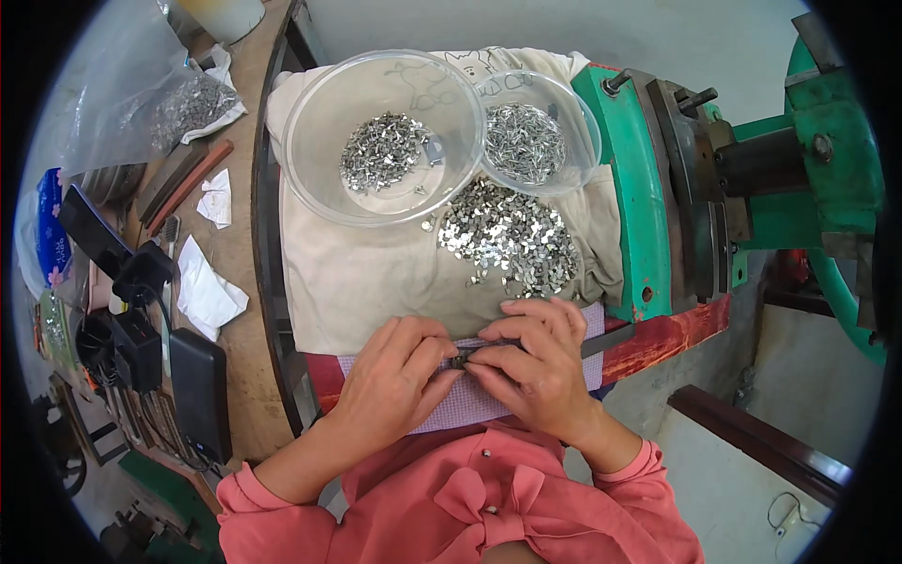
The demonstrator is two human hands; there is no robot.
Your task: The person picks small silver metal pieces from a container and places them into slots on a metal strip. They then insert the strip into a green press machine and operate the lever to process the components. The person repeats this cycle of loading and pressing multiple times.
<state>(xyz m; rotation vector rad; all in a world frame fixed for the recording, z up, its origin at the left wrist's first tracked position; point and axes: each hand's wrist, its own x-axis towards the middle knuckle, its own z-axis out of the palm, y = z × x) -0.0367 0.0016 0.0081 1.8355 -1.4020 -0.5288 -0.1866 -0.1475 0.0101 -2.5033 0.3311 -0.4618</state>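
Note:
Close to my body, both hands meet over the front edge of the cloth. My left hand and my right hand pinch a small dark metal piece between thumbs and forefingers; its exact kind is too small to make out. Just beyond my right hand lies a loose heap of small shiny metal pieces. Behind it stand a large clear plastic tub with small metal parts in it and a smaller clear bowl of thin metal pins.
A beige cloth covers the work surface. On the right stands a green machine with bolts. The wooden table at left carries a black power bank, crumpled tissue, a red-brown bar and a plastic bag.

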